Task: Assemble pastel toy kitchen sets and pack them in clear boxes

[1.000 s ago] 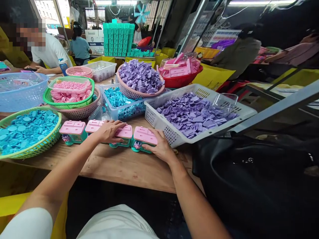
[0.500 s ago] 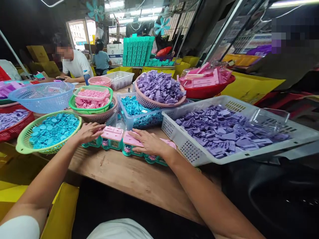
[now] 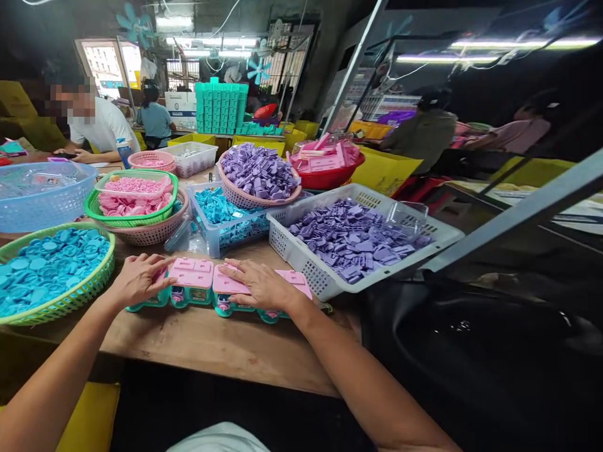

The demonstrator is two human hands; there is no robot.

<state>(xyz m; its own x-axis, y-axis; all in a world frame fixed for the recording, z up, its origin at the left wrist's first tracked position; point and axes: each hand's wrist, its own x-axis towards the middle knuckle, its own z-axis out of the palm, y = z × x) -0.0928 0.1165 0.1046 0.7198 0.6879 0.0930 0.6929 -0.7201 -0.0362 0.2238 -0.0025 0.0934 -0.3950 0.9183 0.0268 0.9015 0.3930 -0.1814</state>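
On the wooden table stands a row of several small teal toy pieces with pink tops, which look like toy vehicles (image 3: 191,276). My left hand (image 3: 140,276) rests on the leftmost toy, its fingers stretched over the pink top. Across the pink tops further right lies my right hand (image 3: 259,285), palm down with its fingers spread, hiding part of the toys beneath. Neither hand is wrapped round a toy. The rightmost pink top (image 3: 296,281) shows beyond my right wrist.
A green basket of blue round parts (image 3: 110,248) stands left. Behind the toys are a blue-part bin (image 3: 211,235) and a pink basket of purple parts (image 3: 257,199). A white crate of purple pieces (image 3: 325,282) stands right. A person in white (image 3: 106,129) sits across the table.
The view has turned to the right, so the baskets and toys appear further left. Both hands stay on the pink tops, with little visible change in their pose.
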